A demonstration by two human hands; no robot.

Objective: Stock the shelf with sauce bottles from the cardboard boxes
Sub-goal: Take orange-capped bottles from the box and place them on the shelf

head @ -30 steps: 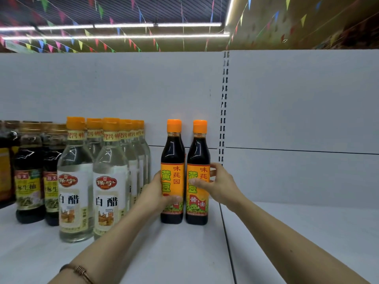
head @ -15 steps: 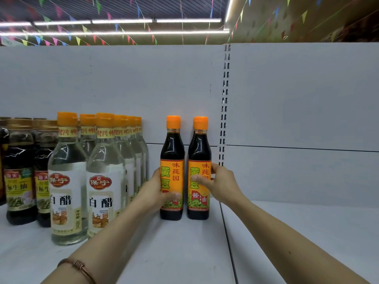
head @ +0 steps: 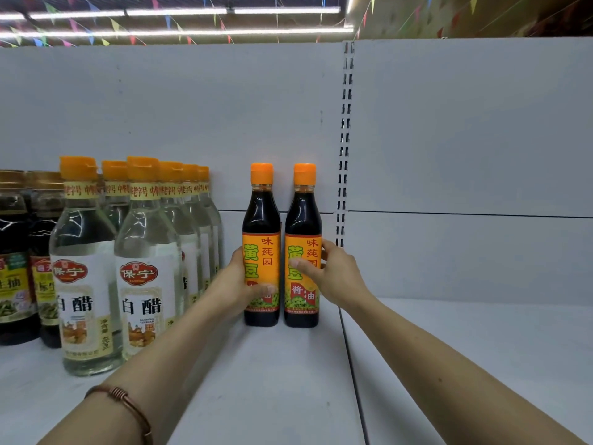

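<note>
Two soy sauce bottles (head: 282, 252) upright at back of shelf (head: 272, 380), right of vinegar bottles (head: 144, 268); left hand (head: 237, 284) grips one, right hand (head: 330, 271) the other; much shelf unfilled; boxes unseen.

Bright, even light overall. Source: fluorescent ceiling tubes (head: 179, 11) across top left of frame, blown out white, slightly smeared. White back panel (head: 160, 123) flat, barely any shadow. Small glints on clear bottles (head: 86, 268) lower left. Wide-angle bend along edges, forearms stretched at bottom. Centre sharp, labels readable.
</note>
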